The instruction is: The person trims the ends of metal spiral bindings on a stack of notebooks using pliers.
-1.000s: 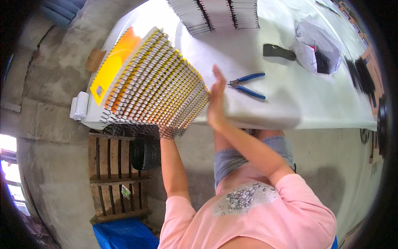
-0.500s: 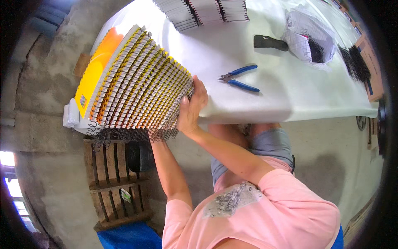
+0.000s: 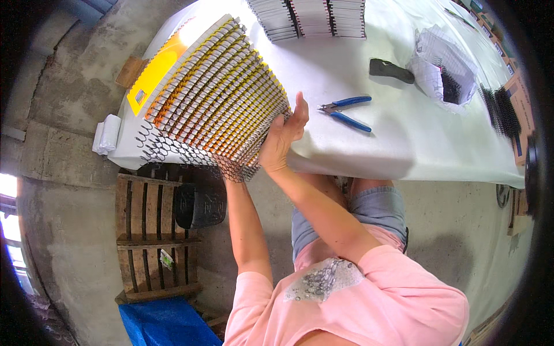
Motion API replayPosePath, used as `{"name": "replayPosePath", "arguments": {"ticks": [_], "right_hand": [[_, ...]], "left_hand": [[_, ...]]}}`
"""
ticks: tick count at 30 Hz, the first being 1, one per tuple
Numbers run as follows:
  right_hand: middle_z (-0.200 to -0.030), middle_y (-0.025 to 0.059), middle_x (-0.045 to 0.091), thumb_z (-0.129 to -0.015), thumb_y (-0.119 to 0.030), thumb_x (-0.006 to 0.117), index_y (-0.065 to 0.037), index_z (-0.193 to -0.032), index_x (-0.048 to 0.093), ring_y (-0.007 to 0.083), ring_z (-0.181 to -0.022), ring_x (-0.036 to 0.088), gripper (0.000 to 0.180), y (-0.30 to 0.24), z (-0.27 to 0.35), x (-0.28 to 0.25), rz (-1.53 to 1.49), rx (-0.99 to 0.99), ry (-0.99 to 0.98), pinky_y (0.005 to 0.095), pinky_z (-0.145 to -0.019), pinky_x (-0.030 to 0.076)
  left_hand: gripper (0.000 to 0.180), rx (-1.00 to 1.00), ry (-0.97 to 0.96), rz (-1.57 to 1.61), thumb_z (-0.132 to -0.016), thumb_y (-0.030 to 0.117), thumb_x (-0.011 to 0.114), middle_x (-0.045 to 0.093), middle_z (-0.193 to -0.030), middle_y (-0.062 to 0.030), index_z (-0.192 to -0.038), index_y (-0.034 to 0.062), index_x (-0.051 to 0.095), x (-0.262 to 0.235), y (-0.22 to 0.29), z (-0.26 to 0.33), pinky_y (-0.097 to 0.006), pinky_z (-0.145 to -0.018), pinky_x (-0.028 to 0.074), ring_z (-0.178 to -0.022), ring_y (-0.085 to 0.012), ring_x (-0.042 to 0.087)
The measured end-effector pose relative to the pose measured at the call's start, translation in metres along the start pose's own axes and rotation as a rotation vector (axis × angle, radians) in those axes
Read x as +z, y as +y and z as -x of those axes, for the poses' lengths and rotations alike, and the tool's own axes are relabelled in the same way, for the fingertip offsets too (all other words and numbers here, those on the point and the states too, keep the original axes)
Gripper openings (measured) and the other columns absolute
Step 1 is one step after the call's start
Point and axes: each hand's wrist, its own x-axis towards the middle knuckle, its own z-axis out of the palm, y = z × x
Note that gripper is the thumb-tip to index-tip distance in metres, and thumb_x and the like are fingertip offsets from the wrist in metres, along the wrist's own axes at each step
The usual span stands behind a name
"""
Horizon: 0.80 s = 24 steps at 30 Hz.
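Observation:
A stack of spiral notebooks [image 3: 216, 92] with yellow and orange covers stands at the left of the table, its rows of black coil binding turned toward me. Loose coil ends [image 3: 167, 144] stick out past its near edge. My right hand [image 3: 284, 135] lies against the stack's right side, thumb and fingers stretched up and apart. Behind the near coils is my left hand [image 3: 228, 166], at the stack's lower edge; its fingers are hidden. Blue-handled cutting pliers [image 3: 346, 112] lie with their handles spread, to the right of my right hand.
More bound notebooks [image 3: 311, 20] stand at the table's far side. A black case [image 3: 391, 70] lies near a white bag [image 3: 441, 66] holding black coils. Further right are loose black coils [image 3: 499, 112] beside a cardboard box [image 3: 522, 115]. A wooden pallet [image 3: 153, 230] is below left.
The view has shifted, so the table things sit further right. My right hand's fingers have lifted slightly away from the stack's side. More loose coil ends show at the near left corner.

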Motion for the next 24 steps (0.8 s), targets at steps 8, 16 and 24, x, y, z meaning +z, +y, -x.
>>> {"name": "replayPosePath", "arguments": {"ticks": [8,16,24], "right_hand": [[-0.137,0.0189,0.029,-0.093,-0.054,0.021,0.000,-0.139,0.023,0.0308,-0.128,0.022,0.071,-0.010,0.010,0.006,0.020,0.131,-0.036,0.0479,-0.104,0.011],[-0.134,0.0139,0.035,-0.090,-0.038,0.049,-0.004,-0.138,0.029,0.0287,-0.127,0.028,0.062,0.031,-0.041,-0.034,-0.083,-0.105,-0.047,0.0459,-0.103,0.021],[-0.137,0.0128,0.035,-0.079,-0.053,0.060,-0.024,-0.136,0.037,0.0318,-0.130,0.028,0.068,0.015,-0.142,-0.166,0.948,-0.400,-0.835,0.0563,-0.098,0.026]], "left_hand": [[0.054,-0.095,-0.027,0.029,-0.098,0.039,0.031,0.037,-0.139,-0.0145,-0.138,0.0022,0.029,-0.054,-0.005,-0.014,-0.039,-0.105,0.033,-0.123,-0.0275,0.040],[0.087,0.166,0.322,-0.431,-0.081,0.074,0.023,0.030,-0.145,-0.0079,-0.143,0.0136,0.025,0.051,0.026,0.025,-0.051,-0.109,0.013,-0.132,-0.0301,0.027],[0.053,0.292,0.345,-0.752,-0.081,0.012,0.064,0.048,-0.123,-0.0081,-0.129,0.0061,0.040,0.068,-0.017,0.151,-0.033,-0.082,0.046,-0.104,-0.0187,0.052]]}}
